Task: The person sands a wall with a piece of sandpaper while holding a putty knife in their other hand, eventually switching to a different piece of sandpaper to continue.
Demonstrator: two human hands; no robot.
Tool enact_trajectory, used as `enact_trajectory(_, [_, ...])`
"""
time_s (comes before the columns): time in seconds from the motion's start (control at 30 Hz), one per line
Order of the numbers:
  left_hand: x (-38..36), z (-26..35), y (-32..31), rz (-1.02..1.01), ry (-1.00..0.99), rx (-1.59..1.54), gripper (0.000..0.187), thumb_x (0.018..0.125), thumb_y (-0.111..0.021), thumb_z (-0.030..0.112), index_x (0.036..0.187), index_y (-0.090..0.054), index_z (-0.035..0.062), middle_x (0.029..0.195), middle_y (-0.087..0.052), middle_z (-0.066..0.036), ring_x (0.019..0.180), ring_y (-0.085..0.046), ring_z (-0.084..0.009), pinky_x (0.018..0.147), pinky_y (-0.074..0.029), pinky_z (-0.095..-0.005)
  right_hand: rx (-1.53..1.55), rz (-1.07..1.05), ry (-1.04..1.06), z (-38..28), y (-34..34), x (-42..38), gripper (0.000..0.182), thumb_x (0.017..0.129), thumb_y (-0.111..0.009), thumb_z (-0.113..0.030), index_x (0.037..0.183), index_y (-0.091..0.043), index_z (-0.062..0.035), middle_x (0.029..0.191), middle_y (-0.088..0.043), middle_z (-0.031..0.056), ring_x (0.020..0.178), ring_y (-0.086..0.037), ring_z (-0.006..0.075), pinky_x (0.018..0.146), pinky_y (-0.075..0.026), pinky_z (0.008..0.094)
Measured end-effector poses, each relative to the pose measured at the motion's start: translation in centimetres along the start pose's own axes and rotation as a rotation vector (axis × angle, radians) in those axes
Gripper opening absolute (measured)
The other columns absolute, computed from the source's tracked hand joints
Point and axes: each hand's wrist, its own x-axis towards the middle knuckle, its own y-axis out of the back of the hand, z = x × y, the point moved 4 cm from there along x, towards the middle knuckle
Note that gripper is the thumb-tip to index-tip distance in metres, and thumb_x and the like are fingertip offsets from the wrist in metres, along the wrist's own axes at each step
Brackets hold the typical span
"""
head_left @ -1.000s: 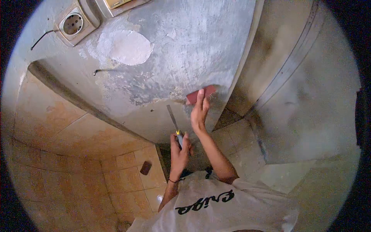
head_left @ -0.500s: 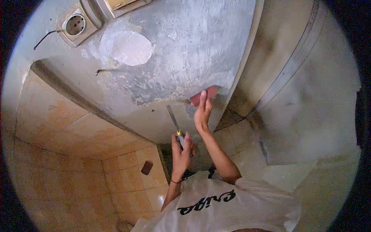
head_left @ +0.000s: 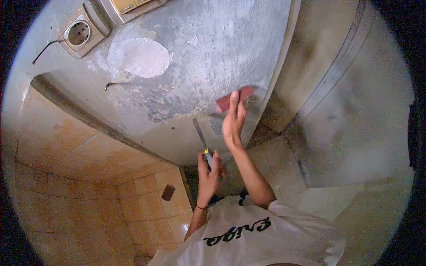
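My right hand [head_left: 234,122] holds a folded piece of reddish-brown sandpaper [head_left: 225,103] against the worn grey wall [head_left: 208,48], near its right-hand edge. The fingers lie along the back of the sheet. Lower and to the left, my left hand [head_left: 208,175] is closed around the grey handle of a narrow-bladed scraper [head_left: 200,134] with a yellow collar. Its metal blade points up toward the wall. Flaking, rough plaster runs along the wall just above the blade tip.
A round white filler patch [head_left: 147,57] sits on the wall below a power socket [head_left: 79,33]. A small hook [head_left: 107,86] and a black wire [head_left: 43,49] stick out. A dark reddish-brown block [head_left: 168,193] lies on the orange tiles [head_left: 146,208]. A door frame [head_left: 330,77] stands to the right.
My right hand and the sandpaper have moved a little up and to the right across the wall. My left hand keeps its hold on the scraper. The view has shifted slightly.
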Motion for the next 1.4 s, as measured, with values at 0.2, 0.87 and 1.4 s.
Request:
enact_trajectory(0.2, [0.3, 0.9, 0.2, 0.000, -0.013, 0.006, 0.019, 0.101, -0.051, 0.021, 0.098, -0.040, 0.0063, 0.071, -0.047, -0.002, 0.054, -0.046, -0.0092, 0.045, -0.041, -0.0254, 0.111, -0.024, -0.024, 1.4, 0.0, 0.1, 0.047, 0.103, -0.041, -0.041, 0.074, -0.050, -0.0054, 0.064, -0.047, -0.0003, 0.063, -0.042, 0.0117, 0.060, -0.038, 0.0303])
enact_trajectory(0.87, [0.3, 0.2, -0.6, -0.007, 0.004, 0.003, 0.021, 0.101, -0.052, 0.024, 0.100, -0.040, 0.0066, 0.069, -0.048, -0.001, 0.054, -0.046, -0.0095, 0.046, -0.041, -0.0252, 0.052, -0.084, 0.032, -2.2, -0.3, 1.6, 0.045, 0.104, -0.042, -0.038, 0.076, -0.053, -0.0052, 0.068, -0.049, -0.0017, 0.065, -0.044, 0.0085, 0.064, -0.039, 0.0276])
enact_trajectory(1.4, [-0.3, 0.5, -3.2, 0.067, 0.029, 0.003, 0.018, 0.100, -0.052, 0.022, 0.101, -0.041, 0.0078, 0.072, -0.048, 0.000, 0.056, -0.046, -0.0081, 0.048, -0.041, -0.0240, -0.386, -0.134, 0.434, 0.1, 2.4, 2.6, 0.044, 0.102, -0.043, -0.029, 0.073, -0.054, 0.0011, 0.066, -0.057, 0.0159, 0.062, -0.054, 0.0314, 0.062, -0.040, 0.0434])
